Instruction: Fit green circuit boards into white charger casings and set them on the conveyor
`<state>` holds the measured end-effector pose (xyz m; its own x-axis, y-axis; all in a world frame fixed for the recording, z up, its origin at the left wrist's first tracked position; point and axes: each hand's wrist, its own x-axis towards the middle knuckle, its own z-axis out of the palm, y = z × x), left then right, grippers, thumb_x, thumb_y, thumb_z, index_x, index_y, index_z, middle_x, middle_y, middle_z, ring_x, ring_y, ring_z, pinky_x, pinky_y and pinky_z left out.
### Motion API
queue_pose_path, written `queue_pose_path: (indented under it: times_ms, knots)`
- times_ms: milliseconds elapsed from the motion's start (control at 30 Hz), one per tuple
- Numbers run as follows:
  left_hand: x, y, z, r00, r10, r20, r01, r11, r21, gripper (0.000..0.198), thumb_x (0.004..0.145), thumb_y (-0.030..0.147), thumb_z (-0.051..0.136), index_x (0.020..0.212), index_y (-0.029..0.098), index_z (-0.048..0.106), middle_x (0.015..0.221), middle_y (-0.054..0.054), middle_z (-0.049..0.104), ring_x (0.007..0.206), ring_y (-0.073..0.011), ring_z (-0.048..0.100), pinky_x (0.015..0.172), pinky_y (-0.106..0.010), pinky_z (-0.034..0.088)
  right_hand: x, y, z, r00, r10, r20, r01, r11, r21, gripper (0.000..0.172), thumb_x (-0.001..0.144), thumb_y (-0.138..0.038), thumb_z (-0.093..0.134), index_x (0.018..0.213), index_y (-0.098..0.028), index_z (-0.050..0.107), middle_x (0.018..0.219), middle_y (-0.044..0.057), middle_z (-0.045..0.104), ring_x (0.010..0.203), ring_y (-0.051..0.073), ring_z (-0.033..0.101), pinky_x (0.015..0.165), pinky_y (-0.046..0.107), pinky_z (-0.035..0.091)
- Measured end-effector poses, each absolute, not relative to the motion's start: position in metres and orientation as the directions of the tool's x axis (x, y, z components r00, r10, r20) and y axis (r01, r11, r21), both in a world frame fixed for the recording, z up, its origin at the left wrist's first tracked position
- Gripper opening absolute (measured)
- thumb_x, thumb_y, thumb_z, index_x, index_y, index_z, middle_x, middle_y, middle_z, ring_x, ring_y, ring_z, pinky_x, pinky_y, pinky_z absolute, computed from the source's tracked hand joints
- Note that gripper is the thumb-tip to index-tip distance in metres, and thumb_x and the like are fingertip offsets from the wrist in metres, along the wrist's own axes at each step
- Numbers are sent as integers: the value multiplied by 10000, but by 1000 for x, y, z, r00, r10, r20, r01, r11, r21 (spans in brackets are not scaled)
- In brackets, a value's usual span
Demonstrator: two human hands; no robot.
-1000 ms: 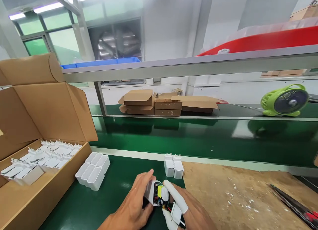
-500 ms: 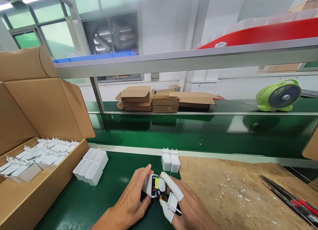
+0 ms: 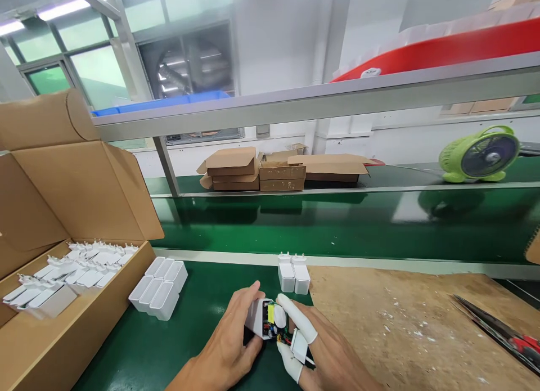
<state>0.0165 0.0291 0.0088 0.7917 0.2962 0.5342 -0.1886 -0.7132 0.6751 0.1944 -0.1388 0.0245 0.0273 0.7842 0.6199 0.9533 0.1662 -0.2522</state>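
Charger shell (image 3: 254,317) | left hand (image 3: 228,346) fingers curled around it | right hand (image 3: 324,357) fingers pinching circuit board (image 3: 274,323)

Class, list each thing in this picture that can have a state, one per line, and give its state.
Left hand: grips the white casing.
Right hand: presses the circuit board into the casing.
White casing: open, board exposed.
Circuit board: partly inside the casing.
Cardboard box: flaps open, holding white chargers.
Six empty shells: lying in rows, openings unfilled.
Two finished chargers: standing, closed.
Green fan: blades blurred; cannot tell.
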Motion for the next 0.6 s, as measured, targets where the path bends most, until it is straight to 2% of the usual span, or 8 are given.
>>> queue_pose_path:
  times_ms: [267,433,533,600]
  knots:
    - [17,28,9,785,303,541,-197,-705,681,868,974,47,541,1688,346,149,1456,-148,540,1360,-301,557,1151,-566,519,195,-139,25,-7,810,587,959,172,-226,846,918,-74,493,1708,-174,206,1478,183,637,1245,319,693,1027,466,645]
    - [18,28,13,775,245,583,-245,-734,634,908,954,15,543,1700,323,127,1457,-154,564,1369,-297,548,1166,-559,506,199,-140,23,-55,805,591,963,199,-182,844,908,-54,472,1705,-169,217,1460,179,655,1258,328,693,1024,480,646]
    - [21,30,14,760,188,623,-282,-767,576,933,920,18,569,1704,271,131,1506,-169,557,1409,-299,535,1198,-530,489,210,-139,19,-114,754,647,951,271,-148,781,932,-70,495,1679,-224,325,1430,130,688,1232,322,713,1022,434,645]
    - [26,32,16,785,189,590,-243,-783,573,943,904,99,658,1697,218,163,1551,-199,537,1428,-339,548,1190,-524,501,218,-128,19,-89,708,701,913,340,-227,624,985,-162,562,1590,-295,489,1358,89,728,1159,313,741,997,409,653]
